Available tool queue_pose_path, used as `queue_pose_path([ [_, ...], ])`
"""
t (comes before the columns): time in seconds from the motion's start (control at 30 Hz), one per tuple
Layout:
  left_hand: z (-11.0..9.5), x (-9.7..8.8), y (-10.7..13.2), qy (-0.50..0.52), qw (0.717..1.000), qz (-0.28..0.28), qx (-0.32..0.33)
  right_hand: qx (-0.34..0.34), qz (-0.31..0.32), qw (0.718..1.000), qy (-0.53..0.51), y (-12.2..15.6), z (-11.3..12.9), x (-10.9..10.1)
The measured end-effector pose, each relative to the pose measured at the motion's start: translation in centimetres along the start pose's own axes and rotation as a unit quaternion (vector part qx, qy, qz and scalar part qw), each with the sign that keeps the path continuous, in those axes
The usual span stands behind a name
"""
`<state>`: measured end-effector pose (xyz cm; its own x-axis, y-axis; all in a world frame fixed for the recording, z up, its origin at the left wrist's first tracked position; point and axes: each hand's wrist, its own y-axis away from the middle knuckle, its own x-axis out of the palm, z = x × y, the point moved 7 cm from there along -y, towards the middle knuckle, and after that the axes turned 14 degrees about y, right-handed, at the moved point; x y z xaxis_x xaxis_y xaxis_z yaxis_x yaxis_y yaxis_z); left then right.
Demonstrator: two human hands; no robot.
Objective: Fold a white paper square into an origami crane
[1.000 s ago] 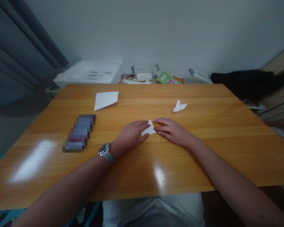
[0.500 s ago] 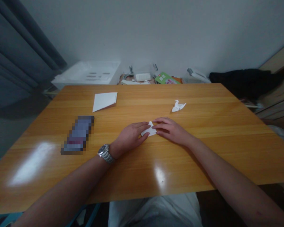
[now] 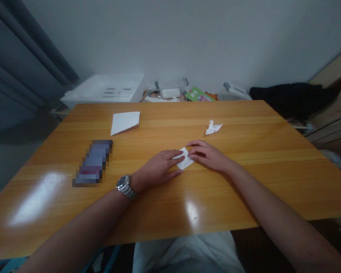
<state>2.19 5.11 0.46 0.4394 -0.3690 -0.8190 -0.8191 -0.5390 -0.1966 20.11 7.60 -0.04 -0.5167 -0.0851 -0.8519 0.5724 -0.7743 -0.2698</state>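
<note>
A small folded piece of white paper (image 3: 184, 162) lies on the wooden table between my hands. My left hand (image 3: 161, 167), with a silver watch on its wrist, rests with fingers spread; its fingertips press on the paper's left part while the thumb lies at the near edge. From the other side my right hand (image 3: 206, 155) pinches the paper's right edge between thumb and fingers, its index finger stretched out above. Beyond my right hand stands a white paper bird (image 3: 213, 127), touched by neither hand.
A larger white sheet (image 3: 125, 122) lies toward the back left of the table (image 3: 252, 182). Nearer is a blurred-out phone (image 3: 95, 163). Behind the table are a white basin (image 3: 110, 85), a green booklet (image 3: 200, 94) and dark cloth (image 3: 290, 98).
The paper has turned and moved slightly right, showing a pointed near corner. My left fingers have spread and the thumb has slid off toward me. My right fingers have closed in on the paper's edge.
</note>
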Motion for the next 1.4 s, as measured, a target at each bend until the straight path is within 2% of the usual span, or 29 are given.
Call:
queue_pose_path([
  [0.3, -0.6, -0.1, 0.1, 0.043, 0.998, 0.022, 0.028, 0.022, 0.007, 1.000, -0.018, 0.1, -0.6, 0.2],
  [0.83, -1.8, -0.2, -0.2, 0.032, 0.996, 0.032, 0.072, 0.078, -0.047, 0.995, 0.031, -0.1, -1.5, 1.0],
  [1.07, -1.4, 0.1, 0.1, 0.028, 0.996, 0.049, 0.067, 0.090, -0.069, 0.993, 0.042, -0.2, -1.4, 1.1],
  [1.27, -1.7, -0.4, -0.1, 0.048, 0.995, 0.022, 0.080, 0.106, -0.075, 0.990, 0.049, -0.3, -1.4, 1.2],
  [1.4, -1.9, -0.6, -0.2, 0.071, 0.995, 0.017, 0.066, 0.106, -0.082, 0.990, 0.049, -0.4, -1.4, 1.1],
])
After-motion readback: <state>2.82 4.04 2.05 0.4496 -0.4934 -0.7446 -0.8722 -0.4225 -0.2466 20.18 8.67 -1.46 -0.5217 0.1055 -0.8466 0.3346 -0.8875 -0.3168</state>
